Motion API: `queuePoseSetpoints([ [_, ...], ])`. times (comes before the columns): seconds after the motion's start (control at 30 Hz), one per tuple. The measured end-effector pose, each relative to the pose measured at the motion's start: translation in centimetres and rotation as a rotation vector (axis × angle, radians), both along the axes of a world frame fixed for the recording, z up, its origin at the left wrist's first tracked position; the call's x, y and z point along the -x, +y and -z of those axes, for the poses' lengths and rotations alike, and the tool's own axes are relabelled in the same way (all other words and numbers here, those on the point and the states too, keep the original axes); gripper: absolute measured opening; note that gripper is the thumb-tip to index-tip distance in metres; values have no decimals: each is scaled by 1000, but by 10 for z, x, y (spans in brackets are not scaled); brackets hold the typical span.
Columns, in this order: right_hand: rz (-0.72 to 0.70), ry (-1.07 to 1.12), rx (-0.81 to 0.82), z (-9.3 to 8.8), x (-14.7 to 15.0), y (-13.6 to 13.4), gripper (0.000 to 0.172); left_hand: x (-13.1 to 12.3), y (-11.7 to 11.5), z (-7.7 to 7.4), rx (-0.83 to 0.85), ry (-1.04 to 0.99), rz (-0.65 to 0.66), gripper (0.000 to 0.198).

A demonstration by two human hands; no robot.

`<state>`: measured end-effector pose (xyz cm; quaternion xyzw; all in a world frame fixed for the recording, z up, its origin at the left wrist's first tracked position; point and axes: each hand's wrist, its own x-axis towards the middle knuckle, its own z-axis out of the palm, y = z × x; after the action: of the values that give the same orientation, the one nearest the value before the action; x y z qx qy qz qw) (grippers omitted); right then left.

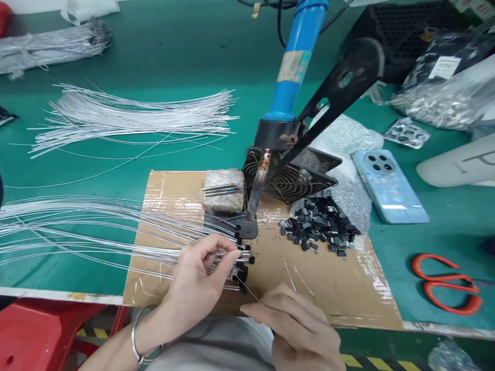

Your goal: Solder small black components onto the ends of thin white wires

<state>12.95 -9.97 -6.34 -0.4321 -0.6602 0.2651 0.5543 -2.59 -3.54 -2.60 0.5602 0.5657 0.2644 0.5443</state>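
My left hand (201, 281) pinches a bundle of thin silver wires (88, 229) whose ends carry small black parts (243, 263), held over a taped cardboard sheet (336, 283). My right hand (297, 324) rests at the cardboard's near edge with thumb and forefinger closed on a single fine wire (251, 293). Just beyond the left fingers stands a blue-handled soldering iron (294, 77) in a black stand, its tip (253, 206) pointing down. A pile of loose black parts (320, 224) lies to the right of it.
More silver wires (131, 113) lie spread on the green table, with a bagged bundle (50, 46) at the far left. A small black fan (290, 178), a blue phone (389, 188), orange scissors (444, 283) and plastic bags (444, 87) sit on the right. A red stool (42, 335) is below left.
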Motion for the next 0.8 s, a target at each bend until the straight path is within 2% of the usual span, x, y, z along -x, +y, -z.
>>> queuePoseSetpoints([
  [0.1, -131, 7, 159, -7, 0, 6, 61, -1, 0, -1, 24, -25, 48, 16],
  [0.17, -117, 71, 189, -11, -1, 8, 58, -1, 1, -3, 40, -41, 51, 17],
  [0.27, 116, 230, 245, -11, -6, 8, 46, 1, 1, -5, 78, -16, 19, 17],
  [0.3, 197, 290, 328, -11, -7, 8, 40, 2, 1, -5, 90, 4, 9, 17],
  [0.37, 258, 409, 527, -9, -7, 10, 27, 4, 1, -6, 103, 34, 3, 17],
  [0.43, 204, 534, 670, -9, -3, 13, 18, 4, 1, -7, 107, 36, 7, 19],
  [0.53, 119, 692, 773, -12, 5, 20, 16, 2, 3, -9, 95, 11, 7, 19],
  [0.63, 113, 787, 838, -18, 11, 23, 14, 0, 3, -11, 74, 12, -12, 18],
  [0.8, 114, 826, 914, -20, 10, 24, 17, 0, 1, -12, 12, -10, -9, 19],
])
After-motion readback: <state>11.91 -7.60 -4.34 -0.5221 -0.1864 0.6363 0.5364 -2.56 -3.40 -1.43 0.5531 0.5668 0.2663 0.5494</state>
